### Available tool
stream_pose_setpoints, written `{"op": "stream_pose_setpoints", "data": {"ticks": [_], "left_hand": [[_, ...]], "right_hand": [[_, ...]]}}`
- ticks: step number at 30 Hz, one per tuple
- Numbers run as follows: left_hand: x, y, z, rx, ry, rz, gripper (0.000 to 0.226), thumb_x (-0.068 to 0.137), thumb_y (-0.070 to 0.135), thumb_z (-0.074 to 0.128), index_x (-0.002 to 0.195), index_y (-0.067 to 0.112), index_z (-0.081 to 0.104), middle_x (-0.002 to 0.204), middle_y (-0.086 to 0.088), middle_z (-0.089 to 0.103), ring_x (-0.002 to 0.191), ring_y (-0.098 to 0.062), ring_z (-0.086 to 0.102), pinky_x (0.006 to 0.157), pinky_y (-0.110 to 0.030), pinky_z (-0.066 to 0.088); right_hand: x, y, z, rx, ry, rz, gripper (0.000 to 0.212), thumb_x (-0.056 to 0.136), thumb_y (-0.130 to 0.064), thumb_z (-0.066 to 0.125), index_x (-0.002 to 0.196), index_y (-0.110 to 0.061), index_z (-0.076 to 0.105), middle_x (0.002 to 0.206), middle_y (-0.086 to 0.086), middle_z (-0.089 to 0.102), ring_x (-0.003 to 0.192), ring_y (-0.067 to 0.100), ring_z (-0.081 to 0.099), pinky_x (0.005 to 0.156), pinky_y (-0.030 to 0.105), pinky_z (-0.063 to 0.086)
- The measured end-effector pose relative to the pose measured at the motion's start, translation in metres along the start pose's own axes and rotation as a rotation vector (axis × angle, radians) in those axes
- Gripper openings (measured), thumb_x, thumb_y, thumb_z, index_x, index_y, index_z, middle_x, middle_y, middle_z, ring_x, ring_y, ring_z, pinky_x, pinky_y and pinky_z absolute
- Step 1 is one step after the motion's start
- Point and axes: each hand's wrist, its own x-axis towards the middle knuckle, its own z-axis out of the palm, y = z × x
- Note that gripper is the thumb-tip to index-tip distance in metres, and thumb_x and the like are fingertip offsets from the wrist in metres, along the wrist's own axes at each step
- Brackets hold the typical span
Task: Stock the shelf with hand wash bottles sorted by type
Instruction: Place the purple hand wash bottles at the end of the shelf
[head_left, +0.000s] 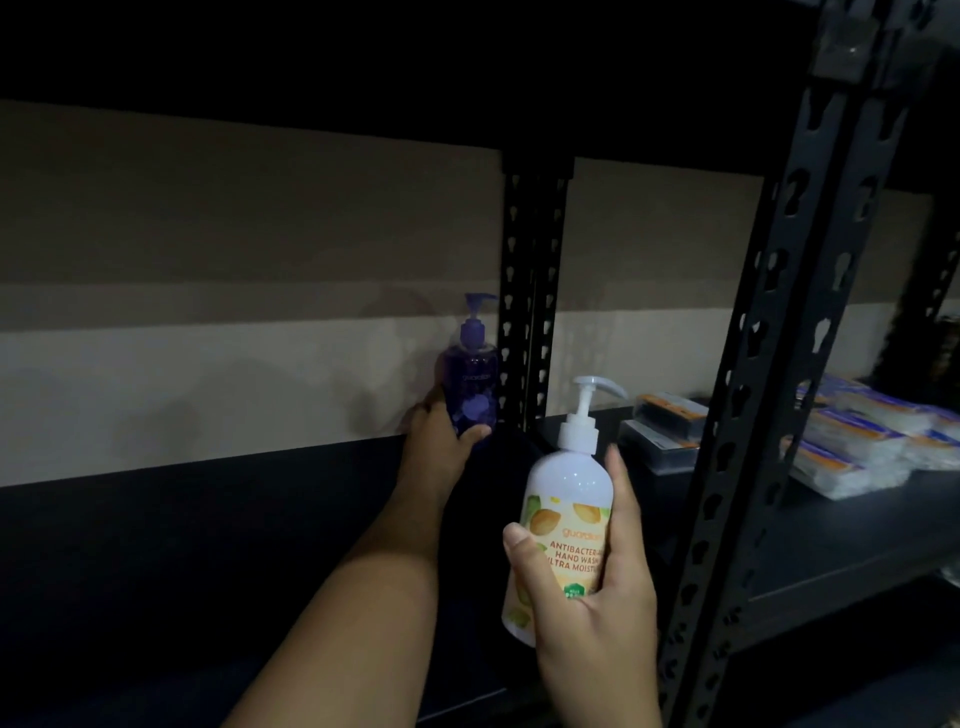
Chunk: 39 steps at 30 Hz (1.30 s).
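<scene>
Left hand (441, 431) wrapped around purple pump bottle (470, 384), upright at shelf (208, 545) back beside rear upright (530, 291). Right hand (597, 587) fingers curled around white antibacterial bottle (563, 525), nearer that upright's front. Risk: dim light, tipping purple on release; mixing types.

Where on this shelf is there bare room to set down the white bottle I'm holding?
The dark shelf board is bare left of the purple bottle, which the left hand holds by the rear upright. Right of the uprights it is crowded with stacked packets. The right hand grips the white bottle.
</scene>
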Motion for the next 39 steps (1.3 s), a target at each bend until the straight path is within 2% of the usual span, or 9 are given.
{"op": "stream_pose_setpoints", "data": {"ticks": [7, 12, 17, 20, 25, 30, 36, 39], "left_hand": [[0.004, 0.001, 0.002, 0.034, 0.015, 0.047, 0.073, 0.081, 0.039, 0.086, 0.14, 0.011, 0.053, 0.127, -0.021, 0.064, 0.118, -0.039, 0.06, 0.102, -0.045, 0.051], [0.004, -0.001, 0.003, 0.004, 0.017, 0.073, 0.078, 0.08, 0.037, 0.087, 0.144, 0.015, 0.047, 0.127, -0.019, 0.063, 0.116, -0.038, 0.062, 0.102, -0.047, 0.053], [0.003, 0.0, 0.001, 0.015, 0.018, 0.097, 0.077, 0.077, 0.025, 0.089, 0.142, 0.014, 0.049, 0.129, -0.016, 0.064, 0.116, -0.034, 0.064, 0.102, -0.036, 0.051], [0.004, -0.001, 0.001, -0.009, 0.014, 0.101, 0.073, 0.078, 0.019, 0.088, 0.141, 0.014, 0.052, 0.132, -0.013, 0.066, 0.118, -0.031, 0.064, 0.102, -0.032, 0.048], [0.006, -0.007, 0.004, -0.02, 0.017, 0.088, 0.076, 0.08, 0.016, 0.087, 0.146, 0.014, 0.047, 0.136, -0.015, 0.063, 0.124, -0.034, 0.061, 0.108, -0.039, 0.047], [0.009, -0.011, 0.003, -0.011, 0.041, 0.092, 0.079, 0.078, 0.018, 0.088, 0.146, 0.015, 0.049, 0.131, -0.02, 0.062, 0.122, -0.037, 0.059, 0.107, -0.041, 0.047], [0.01, -0.014, 0.003, -0.005, 0.053, 0.108, 0.076, 0.074, 0.022, 0.09, 0.14, 0.013, 0.053, 0.126, -0.018, 0.066, 0.116, -0.037, 0.062, 0.102, -0.045, 0.052], [0.009, -0.013, 0.002, 0.001, 0.074, 0.125, 0.079, 0.072, 0.02, 0.09, 0.14, 0.012, 0.053, 0.126, -0.019, 0.066, 0.116, -0.038, 0.063, 0.101, -0.045, 0.053]], "right_hand": [[0.001, 0.001, 0.0, 0.0, -0.001, 0.01, 0.091, 0.08, -0.01, 0.082, 0.145, -0.053, 0.035, 0.095, -0.027, 0.07, 0.077, 0.005, 0.071, 0.065, 0.017, 0.055], [0.001, -0.003, -0.001, 0.026, -0.01, 0.037, 0.091, 0.08, -0.005, 0.081, 0.147, -0.05, 0.036, 0.09, -0.026, 0.07, 0.073, 0.004, 0.069, 0.055, 0.015, 0.054], [0.0, -0.001, -0.001, 0.004, -0.014, 0.031, 0.092, 0.08, -0.008, 0.082, 0.148, -0.05, 0.035, 0.092, -0.026, 0.07, 0.075, 0.005, 0.07, 0.06, 0.015, 0.054], [-0.001, -0.003, -0.001, 0.01, -0.014, 0.038, 0.092, 0.08, -0.005, 0.081, 0.147, -0.049, 0.036, 0.089, -0.024, 0.071, 0.07, 0.004, 0.07, 0.055, 0.014, 0.053], [-0.002, -0.005, -0.001, 0.01, -0.016, 0.05, 0.094, 0.08, -0.002, 0.081, 0.149, -0.046, 0.036, 0.084, -0.024, 0.07, 0.065, 0.003, 0.068, 0.052, 0.012, 0.052], [-0.002, -0.003, 0.0, -0.004, -0.009, 0.034, 0.093, 0.079, 0.0, 0.081, 0.149, -0.044, 0.037, 0.081, -0.024, 0.07, 0.06, 0.0, 0.066, 0.051, 0.01, 0.05], [-0.002, 0.0, 0.001, -0.014, -0.011, 0.01, 0.092, 0.08, -0.004, 0.082, 0.146, -0.05, 0.036, 0.089, -0.026, 0.07, 0.069, 0.002, 0.068, 0.057, 0.013, 0.052], [-0.001, 0.0, 0.0, -0.038, -0.011, 0.002, 0.091, 0.08, -0.007, 0.082, 0.148, -0.046, 0.035, 0.092, -0.03, 0.07, 0.071, -0.002, 0.068, 0.059, 0.011, 0.051]]}}
